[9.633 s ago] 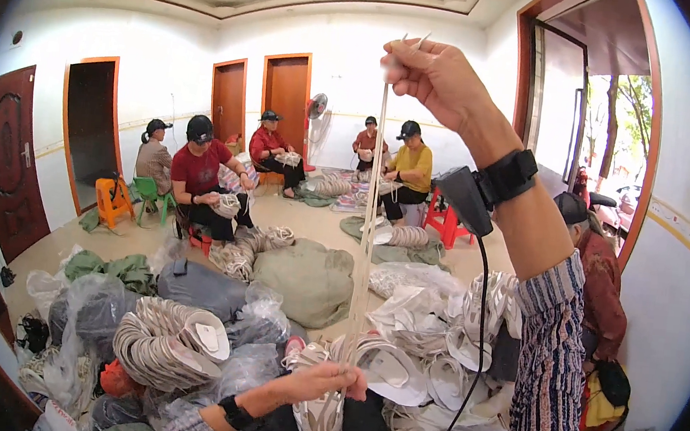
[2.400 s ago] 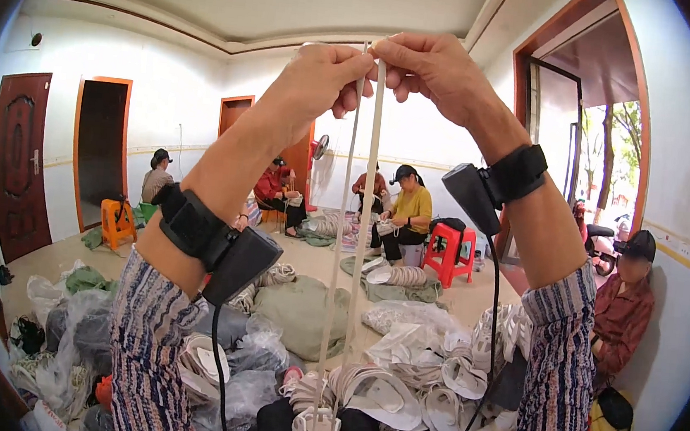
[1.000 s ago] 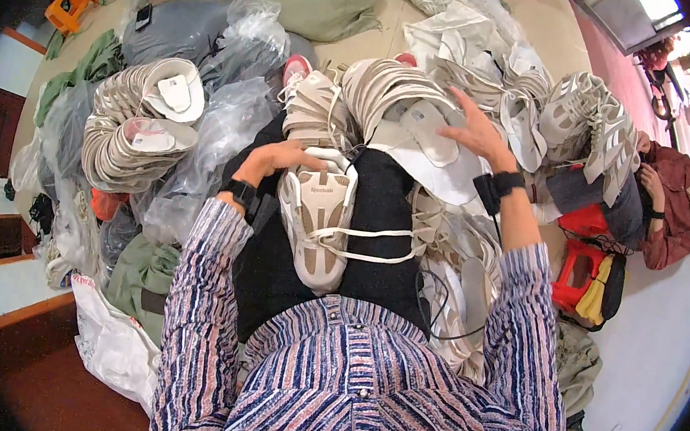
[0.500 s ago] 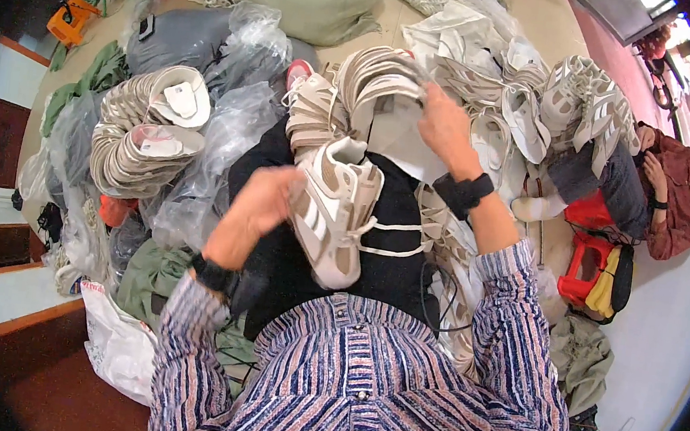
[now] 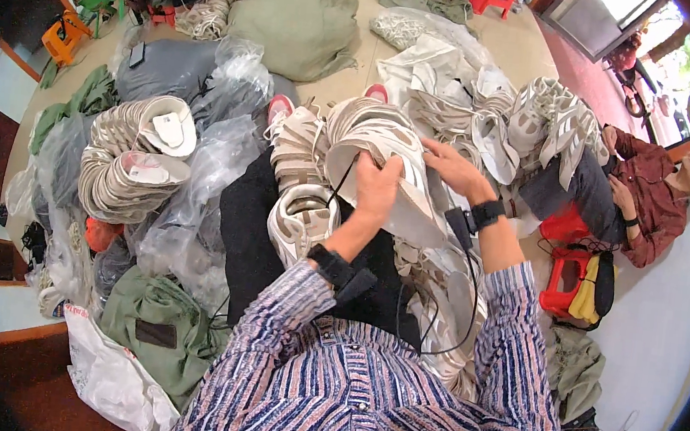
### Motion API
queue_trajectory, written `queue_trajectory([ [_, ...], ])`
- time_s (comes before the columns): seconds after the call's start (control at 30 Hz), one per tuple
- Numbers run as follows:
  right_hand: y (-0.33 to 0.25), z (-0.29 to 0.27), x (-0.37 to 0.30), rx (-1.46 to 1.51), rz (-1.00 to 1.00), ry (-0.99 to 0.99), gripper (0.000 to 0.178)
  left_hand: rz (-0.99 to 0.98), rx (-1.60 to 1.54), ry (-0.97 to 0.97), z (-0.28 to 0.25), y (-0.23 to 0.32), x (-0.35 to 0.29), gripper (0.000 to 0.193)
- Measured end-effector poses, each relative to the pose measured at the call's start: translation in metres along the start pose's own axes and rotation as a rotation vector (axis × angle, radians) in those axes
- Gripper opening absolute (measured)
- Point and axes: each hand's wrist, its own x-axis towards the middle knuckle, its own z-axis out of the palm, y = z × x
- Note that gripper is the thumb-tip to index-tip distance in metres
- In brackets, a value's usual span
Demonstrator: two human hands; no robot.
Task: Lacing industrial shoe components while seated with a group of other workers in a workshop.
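A nested stack of beige and white shoe uppers [image 5: 375, 123] leans over my lap. My left hand [image 5: 376, 187] is closed on the near upper's pale edge, its thumb at the opening. At the stack's right side, my right hand [image 5: 455, 172] grips the same upper's edge, though its fingertips are partly hidden. A separate beige and white shoe upper [image 5: 301, 224] rests on my dark trousers, left of and below the stack, partly behind my left wrist. Another row of nested uppers [image 5: 298, 149] lies just beyond it.
More nested uppers [image 5: 135, 170] sit on plastic-wrapped bundles to the left. Loose uppers [image 5: 497, 143] spread at the right. A seated person [image 5: 654, 195] is near a red stool [image 5: 563, 278]. A green sack [image 5: 296, 28] lies ahead. A black cord [image 5: 469, 310] hangs from my right wrist.
My left hand has left the shoe upper on my lap and moved right to the stack. That upper now sits lower left. My right hand has shifted down the stack's side. The view has tilted up.
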Motion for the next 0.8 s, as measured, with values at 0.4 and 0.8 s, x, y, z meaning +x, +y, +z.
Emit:
queue_trajectory([
  [0.4,-0.04,0.0,0.013,-0.23,-0.136,0.131,0.038,0.102,0.383,0.03,0.009,0.007,-0.018,0.036],
  [0.8,0.001,0.044,-0.062,-0.425,-0.067,0.394,0.051,0.096,0.878,-0.284,-0.118,0.055,0.003,0.046],
])
